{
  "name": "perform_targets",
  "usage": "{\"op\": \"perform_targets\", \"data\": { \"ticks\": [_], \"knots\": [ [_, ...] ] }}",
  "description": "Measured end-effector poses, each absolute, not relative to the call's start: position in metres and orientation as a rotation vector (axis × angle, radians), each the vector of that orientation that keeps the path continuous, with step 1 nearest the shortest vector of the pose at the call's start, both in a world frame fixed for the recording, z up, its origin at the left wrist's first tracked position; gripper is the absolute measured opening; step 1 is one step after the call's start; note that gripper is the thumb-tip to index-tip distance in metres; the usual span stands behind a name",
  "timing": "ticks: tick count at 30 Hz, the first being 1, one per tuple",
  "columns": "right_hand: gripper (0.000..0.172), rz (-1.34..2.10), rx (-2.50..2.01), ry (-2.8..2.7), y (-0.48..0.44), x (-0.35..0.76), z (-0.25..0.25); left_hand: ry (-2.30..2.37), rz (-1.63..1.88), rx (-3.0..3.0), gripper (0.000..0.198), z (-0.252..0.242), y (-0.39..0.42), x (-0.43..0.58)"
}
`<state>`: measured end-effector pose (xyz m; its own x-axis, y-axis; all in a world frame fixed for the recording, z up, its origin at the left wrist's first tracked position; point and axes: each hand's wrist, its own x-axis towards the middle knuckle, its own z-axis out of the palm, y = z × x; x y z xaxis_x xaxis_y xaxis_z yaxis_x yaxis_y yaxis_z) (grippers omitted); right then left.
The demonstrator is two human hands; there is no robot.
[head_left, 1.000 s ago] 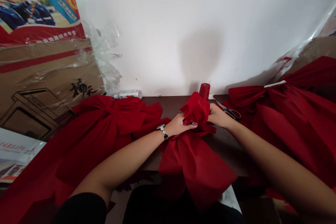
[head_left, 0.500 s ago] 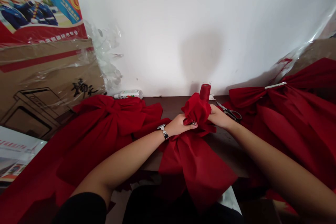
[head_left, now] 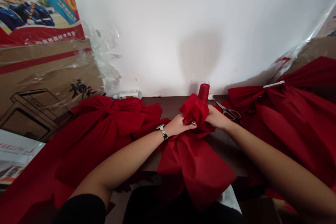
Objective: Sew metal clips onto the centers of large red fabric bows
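Observation:
A piece of red fabric (head_left: 195, 168) lies bunched on the dark table (head_left: 170, 103) in front of me, its lower part hanging over the near edge. My left hand (head_left: 180, 126), with a watch on the wrist, is closed on the gathered top of the fabric from the left. My right hand (head_left: 216, 117) grips the same bunch from the right. The puffed top of the bunch (head_left: 195, 108) stands up between both hands.
A red spool (head_left: 204, 92) stands by the wall behind the bunch, scissors (head_left: 228, 111) lie to its right. Finished red bows lie at left (head_left: 105, 122) and right (head_left: 283, 112). A white bottle (head_left: 128, 94) lies by the wall; a cardboard box (head_left: 44, 84) stands far left.
Both hands keep their grip on the red fabric; the bunch between them has been squeezed slightly tighter. Nothing else has moved.

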<state>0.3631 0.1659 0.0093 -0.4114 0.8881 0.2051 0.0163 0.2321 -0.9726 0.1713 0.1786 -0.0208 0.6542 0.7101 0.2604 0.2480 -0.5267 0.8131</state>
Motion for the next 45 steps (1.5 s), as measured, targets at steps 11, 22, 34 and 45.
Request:
{"op": "perform_targets", "data": {
  "ticks": [11, 22, 34, 45],
  "knots": [
    [0.031, 1.241, -0.822, -1.219, 0.185, 0.374, -0.001, 0.609, 0.79, 1.923, 0.029, -0.02, 0.179, 0.171],
    [0.021, 1.169, -0.631, -0.897, 0.205, 0.428, 0.023, 0.6, 0.813, 1.882, 0.031, -0.016, 0.179, 0.17],
    [0.018, 0.993, -0.806, -1.565, 0.178, 0.397, 0.033, 0.646, 0.93, 1.834, 0.031, -0.014, 0.176, 0.171],
    [0.025, 1.104, -0.849, -1.78, 0.174, 0.382, 0.023, 0.635, 0.895, 1.883, 0.035, -0.015, 0.175, 0.171]
  ]
}}
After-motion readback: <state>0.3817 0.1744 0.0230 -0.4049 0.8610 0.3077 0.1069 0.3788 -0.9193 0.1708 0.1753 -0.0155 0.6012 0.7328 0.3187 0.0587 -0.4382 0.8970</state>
